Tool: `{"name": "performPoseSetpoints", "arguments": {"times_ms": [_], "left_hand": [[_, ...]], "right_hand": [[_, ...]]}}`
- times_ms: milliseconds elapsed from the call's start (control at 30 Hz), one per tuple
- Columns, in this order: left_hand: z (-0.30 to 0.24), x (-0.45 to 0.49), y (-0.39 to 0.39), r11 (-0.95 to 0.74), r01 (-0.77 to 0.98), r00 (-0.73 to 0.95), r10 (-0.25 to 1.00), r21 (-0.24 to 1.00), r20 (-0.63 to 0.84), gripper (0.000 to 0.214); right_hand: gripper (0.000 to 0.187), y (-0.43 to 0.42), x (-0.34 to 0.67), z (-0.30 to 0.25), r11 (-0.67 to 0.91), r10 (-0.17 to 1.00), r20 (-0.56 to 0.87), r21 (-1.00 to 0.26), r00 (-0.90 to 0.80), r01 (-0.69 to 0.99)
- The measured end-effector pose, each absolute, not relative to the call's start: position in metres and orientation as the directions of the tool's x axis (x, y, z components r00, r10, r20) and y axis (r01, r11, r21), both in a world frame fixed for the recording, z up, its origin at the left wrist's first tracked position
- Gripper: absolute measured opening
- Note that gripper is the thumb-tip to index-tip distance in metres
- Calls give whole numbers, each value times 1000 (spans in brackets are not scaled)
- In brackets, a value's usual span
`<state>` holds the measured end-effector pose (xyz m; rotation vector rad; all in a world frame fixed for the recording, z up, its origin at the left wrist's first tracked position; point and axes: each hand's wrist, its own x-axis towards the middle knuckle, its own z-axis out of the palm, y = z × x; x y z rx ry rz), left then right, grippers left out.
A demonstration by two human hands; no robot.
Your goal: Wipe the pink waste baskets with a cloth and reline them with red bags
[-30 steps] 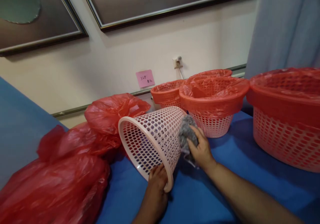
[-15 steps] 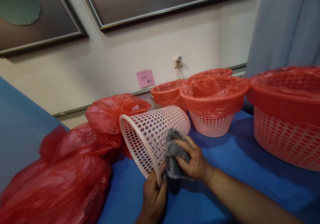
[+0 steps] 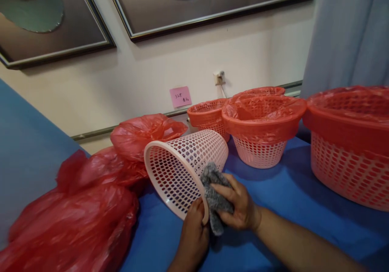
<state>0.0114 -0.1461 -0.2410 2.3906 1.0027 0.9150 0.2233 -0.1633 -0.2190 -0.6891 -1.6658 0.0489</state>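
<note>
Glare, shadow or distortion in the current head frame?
Head view: bright spot, likely glare, on the larger framed picture; sheen on the red bags; dark shadow below the gray cloth on the blue table; large lined basket at right looks stretched, probably lens distortion.

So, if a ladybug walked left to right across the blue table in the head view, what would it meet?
Red plastic bags → pale basket lying on its side → upright red-lined basket → red-lined basket at the right edge.
</note>
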Motion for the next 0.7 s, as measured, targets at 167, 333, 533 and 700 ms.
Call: {"name": "performPoseSetpoints", "arguments": {"times_ms": [167, 333, 533, 700], "left_hand": [[-231, 17, -147, -646, 473, 534, 751, 600, 388, 49], [-243, 7, -143, -649, 562, 536, 758, 512, 372, 59], [-246, 5, -141, -659, 564, 539, 750, 497, 383, 60], [-246, 7, -140, -642, 531, 506, 764, 553, 400, 51]], "right_hand": [[58, -157, 225, -224, 763, 509, 859, -479, 52, 434], [47, -105, 252, -242, 318, 743, 432, -900, 512, 299], [48, -97, 256, -245, 253, 772, 335, -942, 541, 222], [60, -149, 235, -222, 664, 617, 779, -590, 108, 460]]}}
